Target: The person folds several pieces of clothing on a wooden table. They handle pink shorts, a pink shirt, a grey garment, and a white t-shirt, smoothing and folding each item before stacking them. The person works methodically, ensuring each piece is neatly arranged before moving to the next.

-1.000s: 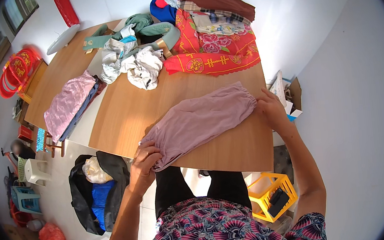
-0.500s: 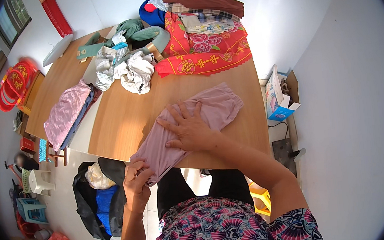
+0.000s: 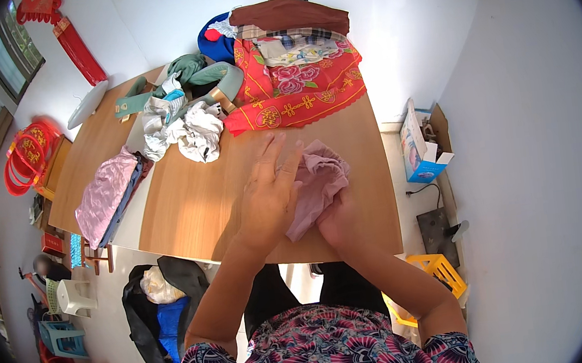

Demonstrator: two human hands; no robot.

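A mauve garment (image 3: 320, 175) lies bunched and folded small on the wooden table (image 3: 194, 206), near its front right edge. My left hand (image 3: 269, 192) is flat with fingers spread, its edge against the left side of the garment. My right hand (image 3: 339, 224) is at the garment's near end, partly hidden under the cloth, and grips it from below.
A red floral cloth (image 3: 295, 89) with a stack of folded clothes lies at the back. Crumpled white and grey clothes (image 3: 186, 129) sit mid-table, and a folded pink pile (image 3: 104, 194) at the left. On the floor are a yellow crate (image 3: 439, 272), a cardboard box (image 3: 422, 143) and a black bag (image 3: 159, 312).
The garment was spread long across the table and is now folded into a small bundle. My left hand came up from the near edge onto it; my right hand dropped to its near end.
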